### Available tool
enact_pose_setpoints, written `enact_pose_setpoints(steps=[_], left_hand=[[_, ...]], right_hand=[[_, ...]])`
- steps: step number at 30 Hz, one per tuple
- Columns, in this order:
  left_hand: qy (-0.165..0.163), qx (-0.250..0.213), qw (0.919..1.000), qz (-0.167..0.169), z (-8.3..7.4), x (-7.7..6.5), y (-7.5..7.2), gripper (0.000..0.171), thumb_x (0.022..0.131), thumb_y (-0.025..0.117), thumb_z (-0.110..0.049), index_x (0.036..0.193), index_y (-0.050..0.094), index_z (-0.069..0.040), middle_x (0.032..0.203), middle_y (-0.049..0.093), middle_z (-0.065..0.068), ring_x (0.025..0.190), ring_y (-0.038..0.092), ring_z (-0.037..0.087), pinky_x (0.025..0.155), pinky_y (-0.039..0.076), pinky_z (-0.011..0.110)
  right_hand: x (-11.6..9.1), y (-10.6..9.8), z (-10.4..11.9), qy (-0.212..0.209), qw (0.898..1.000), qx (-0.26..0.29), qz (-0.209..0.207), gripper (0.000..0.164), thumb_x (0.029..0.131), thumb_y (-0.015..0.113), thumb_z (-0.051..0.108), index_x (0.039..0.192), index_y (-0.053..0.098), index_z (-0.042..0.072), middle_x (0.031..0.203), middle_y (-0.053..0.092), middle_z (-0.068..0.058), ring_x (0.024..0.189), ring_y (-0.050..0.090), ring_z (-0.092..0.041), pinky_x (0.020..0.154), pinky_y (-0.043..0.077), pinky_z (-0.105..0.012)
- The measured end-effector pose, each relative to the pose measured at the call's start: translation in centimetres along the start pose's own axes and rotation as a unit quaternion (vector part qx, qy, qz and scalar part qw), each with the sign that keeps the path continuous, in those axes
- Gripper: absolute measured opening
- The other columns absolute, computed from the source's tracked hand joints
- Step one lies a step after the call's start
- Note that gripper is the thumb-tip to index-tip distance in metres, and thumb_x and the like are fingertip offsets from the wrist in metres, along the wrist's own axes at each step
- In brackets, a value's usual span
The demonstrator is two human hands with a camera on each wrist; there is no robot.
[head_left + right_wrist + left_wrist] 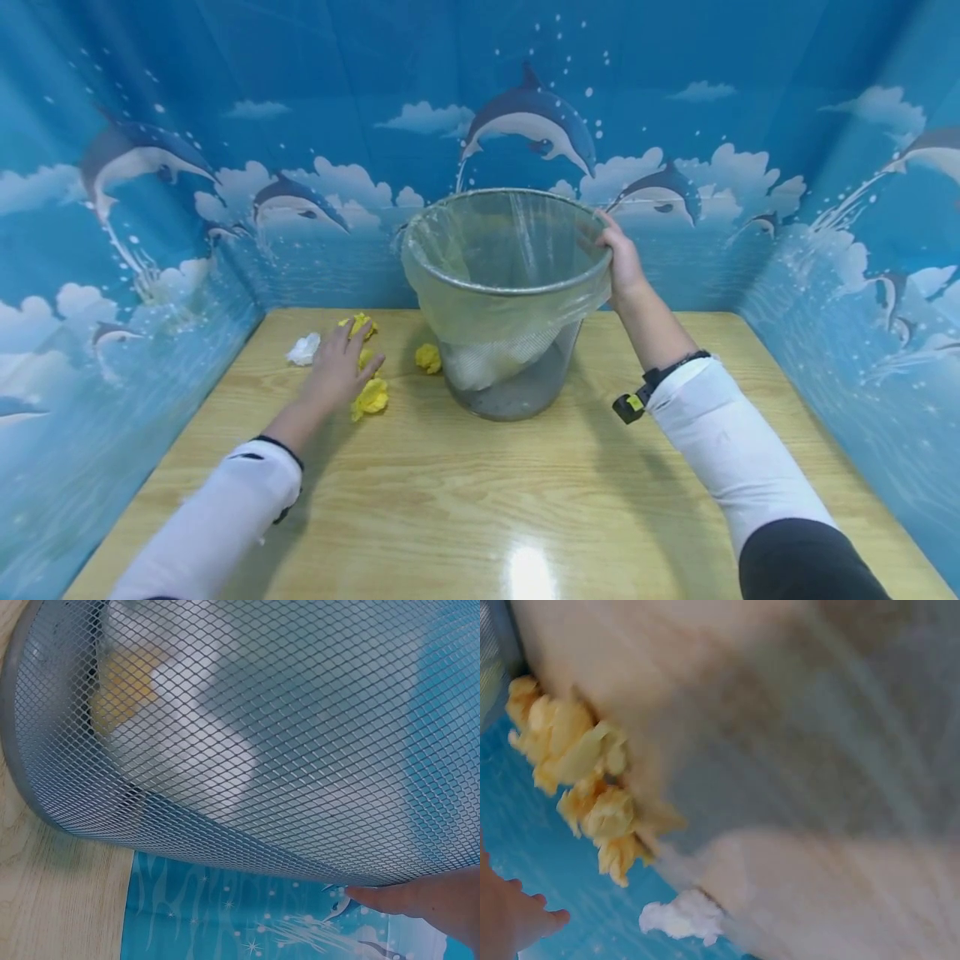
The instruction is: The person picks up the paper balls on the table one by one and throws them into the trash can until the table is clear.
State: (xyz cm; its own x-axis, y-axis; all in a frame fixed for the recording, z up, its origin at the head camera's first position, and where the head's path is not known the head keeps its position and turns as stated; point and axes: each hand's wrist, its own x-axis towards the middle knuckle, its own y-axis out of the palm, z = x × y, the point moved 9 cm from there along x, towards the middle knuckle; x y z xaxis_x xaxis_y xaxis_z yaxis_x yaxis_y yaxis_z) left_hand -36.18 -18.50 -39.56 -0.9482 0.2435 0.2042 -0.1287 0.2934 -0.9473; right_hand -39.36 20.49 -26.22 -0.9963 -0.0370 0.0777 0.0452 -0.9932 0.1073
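A grey wire-mesh trash can (pixel 517 398) stands on the table, lined with a clear plastic bag (pixel 487 321) folded over its rim. My right hand (pixel 624 260) grips the rim on the right side, with fingers inside the opening and thumb outside. Through the mesh in the right wrist view, yellow paper (pixel 127 686) and white paper (pixel 217 761) show in the bag. Above several crumpled yellow paper balls (pixel 371 399), my left hand (pixel 336 368) is spread, holding nothing and partly covering them. Just left of it lies a crumpled white paper ball (pixel 303 350).
Another yellow paper ball (pixel 428 358) lies close to the can's left side. The wooden table (pixel 450 492) runs back to blue dolphin-print curtains (pixel 360 83), which enclose it behind and on both sides.
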Motion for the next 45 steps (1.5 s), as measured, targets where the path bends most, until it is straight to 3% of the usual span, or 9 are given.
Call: enact_pose_setpoints(steps=[4,13,26,36,39,45], left_hand=[[0.028,0.019,0.9994,0.012,-0.6,-0.9,1.7,0.067,0.100,0.049,-0.038,0.152,0.024,-0.004,0.154,0.020,0.030,0.139,0.022,0.052,0.111,0.021,0.065],[0.040,0.011,0.9975,0.057,-1.6,-2.5,4.2,0.066,0.100,0.048,-0.041,0.151,0.028,-0.004,0.153,0.023,0.031,0.140,0.022,0.051,0.113,0.020,0.064],[0.058,0.027,0.9956,0.069,-2.1,-3.4,5.3,0.062,0.098,0.053,-0.039,0.146,0.038,-0.003,0.149,0.031,0.031,0.137,0.025,0.054,0.110,0.023,0.065],[0.073,0.040,0.9940,0.071,-2.7,-3.6,5.5,0.056,0.098,0.055,-0.032,0.143,0.041,-0.002,0.141,0.042,0.029,0.132,0.036,0.050,0.109,0.029,0.060],[0.075,0.031,0.9937,0.077,-2.8,-3.5,5.7,0.054,0.098,0.055,-0.029,0.142,0.043,-0.001,0.138,0.043,0.030,0.129,0.040,0.048,0.107,0.033,0.058],[0.065,0.029,0.9931,0.093,-2.6,-3.5,5.9,0.047,0.098,0.054,-0.027,0.137,0.047,-0.003,0.135,0.045,0.027,0.126,0.043,0.045,0.101,0.039,0.058]], right_hand=[[-0.1,-0.1,-0.2,0.006,1.000,-0.005,-0.002,0.071,0.090,0.026,0.017,0.157,0.008,0.028,0.164,0.002,0.005,0.139,0.029,-0.027,0.089,0.038,-0.028],[-0.2,0.0,0.1,0.002,1.000,0.003,0.004,0.072,0.089,0.026,0.015,0.157,0.007,0.027,0.164,0.004,0.003,0.143,0.026,-0.028,0.096,0.036,-0.032],[-0.4,0.3,0.2,0.003,1.000,0.012,0.008,0.072,0.089,0.026,0.015,0.157,0.005,0.025,0.164,0.004,0.002,0.147,0.022,-0.028,0.106,0.032,-0.036],[-0.5,0.3,0.5,-0.005,1.000,0.004,0.012,0.070,0.091,0.025,0.016,0.157,0.006,0.025,0.164,0.003,0.002,0.142,0.027,-0.030,0.085,0.042,-0.023],[-0.4,0.3,0.4,-0.004,1.000,0.004,0.011,0.069,0.091,0.025,0.017,0.157,0.006,0.026,0.164,0.003,0.002,0.143,0.026,-0.030,0.088,0.042,-0.025],[-0.2,0.3,0.1,0.001,1.000,-0.003,0.003,0.072,0.089,0.025,0.017,0.157,0.006,0.026,0.164,0.002,0.003,0.146,0.022,-0.028,0.109,0.029,-0.038]])
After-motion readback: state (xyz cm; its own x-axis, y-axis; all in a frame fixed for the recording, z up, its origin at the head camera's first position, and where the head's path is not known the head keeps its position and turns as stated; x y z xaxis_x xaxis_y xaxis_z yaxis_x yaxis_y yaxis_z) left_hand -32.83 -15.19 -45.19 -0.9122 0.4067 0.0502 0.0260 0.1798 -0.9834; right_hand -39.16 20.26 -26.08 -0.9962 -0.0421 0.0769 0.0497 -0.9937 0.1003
